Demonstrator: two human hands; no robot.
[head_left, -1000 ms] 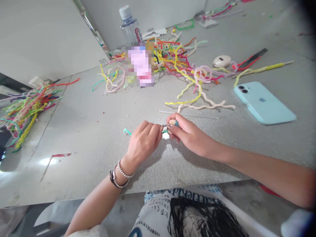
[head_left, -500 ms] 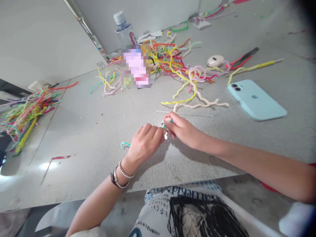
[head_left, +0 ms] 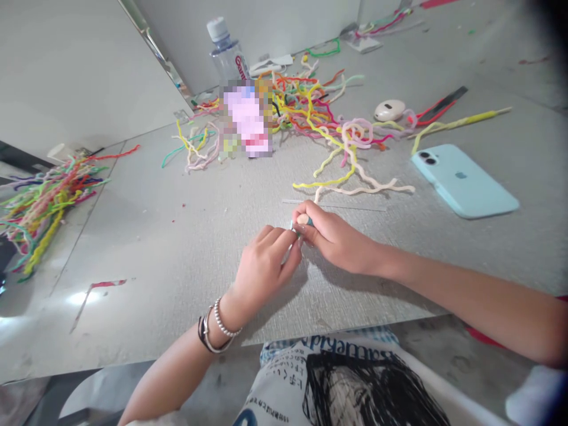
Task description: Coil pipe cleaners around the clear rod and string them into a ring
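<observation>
Above the near middle of the table, my two hands meet at the fingertips. My right hand (head_left: 331, 236) is closed around a small piece with a rounded beige end and a teal band (head_left: 303, 219); most of it is hidden by the fingers. Coming from the left, my left hand (head_left: 266, 266) pinches at a short bit of green fuzzy pipe cleaner (head_left: 299, 235), right against the right fingertips. How the green strand joins the beige-ended piece cannot be made out. Just beyond the hands lies a thin clear stick (head_left: 332, 205).
A tangle of coloured pipe cleaners (head_left: 310, 112) lies at the back, another bundle (head_left: 57, 201) at far left. A light-blue phone (head_left: 465, 180), an oval white case (head_left: 390, 110) and a yellow rod (head_left: 479, 117) sit to the right. A bottle (head_left: 226, 53) stands behind.
My left hand has turned and its fingers have straightened somewhat at the right fingertips. The green tail that stuck out left of it no longer shows. My right hand has hardly moved.
</observation>
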